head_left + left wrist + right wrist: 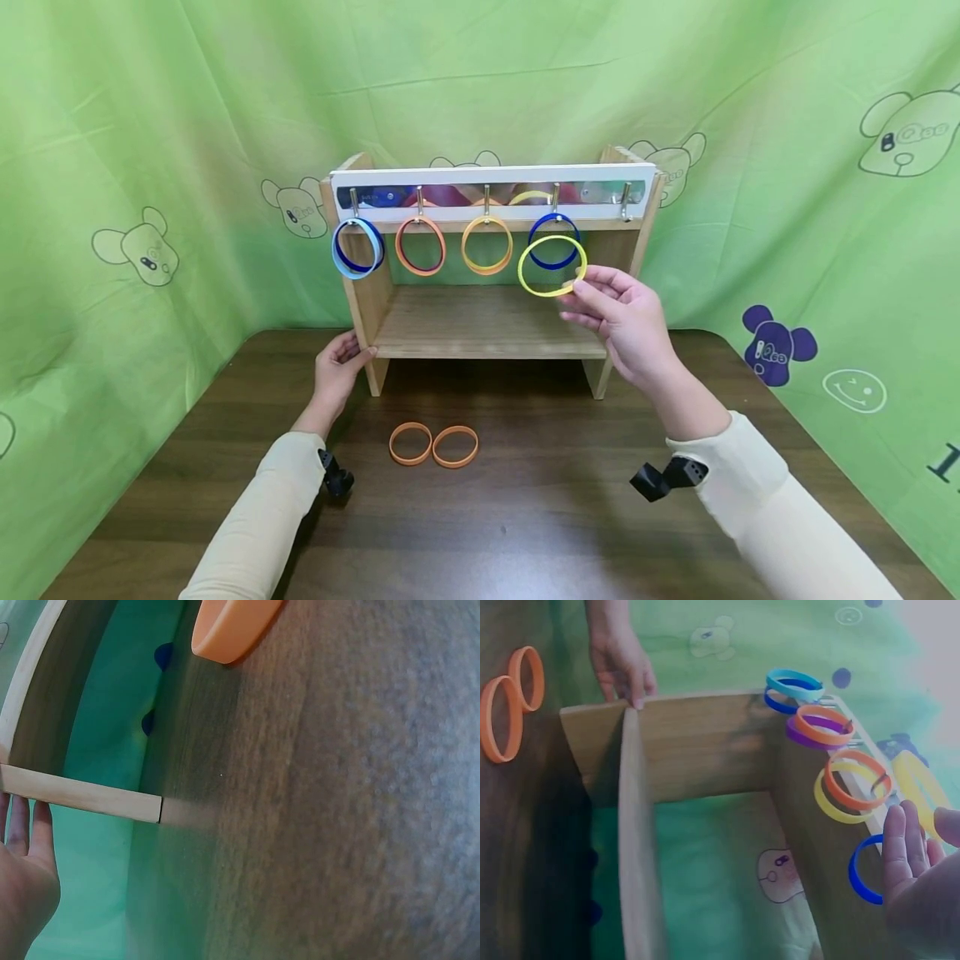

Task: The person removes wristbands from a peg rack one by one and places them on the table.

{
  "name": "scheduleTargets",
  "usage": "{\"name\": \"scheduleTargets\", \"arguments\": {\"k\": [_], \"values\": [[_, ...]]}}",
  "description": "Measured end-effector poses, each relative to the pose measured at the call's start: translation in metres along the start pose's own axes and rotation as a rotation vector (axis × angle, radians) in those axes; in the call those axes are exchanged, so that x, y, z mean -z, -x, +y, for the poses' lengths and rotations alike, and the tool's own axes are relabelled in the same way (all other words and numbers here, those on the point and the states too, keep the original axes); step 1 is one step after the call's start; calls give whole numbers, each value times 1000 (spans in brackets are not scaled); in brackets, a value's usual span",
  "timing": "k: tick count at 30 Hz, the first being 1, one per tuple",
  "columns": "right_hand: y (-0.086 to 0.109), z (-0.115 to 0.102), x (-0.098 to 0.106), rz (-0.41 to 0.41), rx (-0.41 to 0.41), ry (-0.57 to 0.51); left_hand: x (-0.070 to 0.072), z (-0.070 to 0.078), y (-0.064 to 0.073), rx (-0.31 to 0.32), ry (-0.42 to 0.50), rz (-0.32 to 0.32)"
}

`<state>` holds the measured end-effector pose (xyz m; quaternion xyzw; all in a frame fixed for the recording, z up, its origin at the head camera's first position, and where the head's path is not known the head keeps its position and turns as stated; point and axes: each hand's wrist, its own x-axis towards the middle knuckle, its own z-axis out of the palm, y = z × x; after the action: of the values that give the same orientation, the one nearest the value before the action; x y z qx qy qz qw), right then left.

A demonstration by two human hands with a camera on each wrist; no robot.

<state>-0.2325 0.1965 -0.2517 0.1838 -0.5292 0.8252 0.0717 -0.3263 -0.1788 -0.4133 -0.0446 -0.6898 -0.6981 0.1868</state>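
My right hand (630, 321) pinches a yellow silicone wristband (551, 294) between thumb and fingers, in front of the rack's hooks. Behind it, a dark blue wristband (555, 267) hangs on the fourth hook (556, 197). My left hand (336, 375) holds the left side panel (366, 321) of the wooden rack (480, 342), thumb at its front edge and fingers on the outer face. In the left wrist view, the fingers (43, 832) touch that panel; the thumb is hidden. Two orange wristbands (455, 465) lie side by side on the table.
Light and dark blue wristbands (337, 265) hang from the leftmost hook, orange and purple ones (401, 258) from the second, orange and yellow ones (487, 270) from the third. The rightmost hook (626, 200) is bare. A green printed cloth (480, 75) surrounds the brown table (510, 542).
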Motion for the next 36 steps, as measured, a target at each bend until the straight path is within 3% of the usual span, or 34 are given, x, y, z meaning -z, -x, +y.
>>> {"name": "scheduleTargets", "arguments": {"k": [11, 36], "values": [[14, 16, 10, -2, -99, 119, -1, 0, 0, 3, 6, -3], [41, 71, 37, -32, -301, 270, 0, 1, 1, 0, 14, -6]]}}
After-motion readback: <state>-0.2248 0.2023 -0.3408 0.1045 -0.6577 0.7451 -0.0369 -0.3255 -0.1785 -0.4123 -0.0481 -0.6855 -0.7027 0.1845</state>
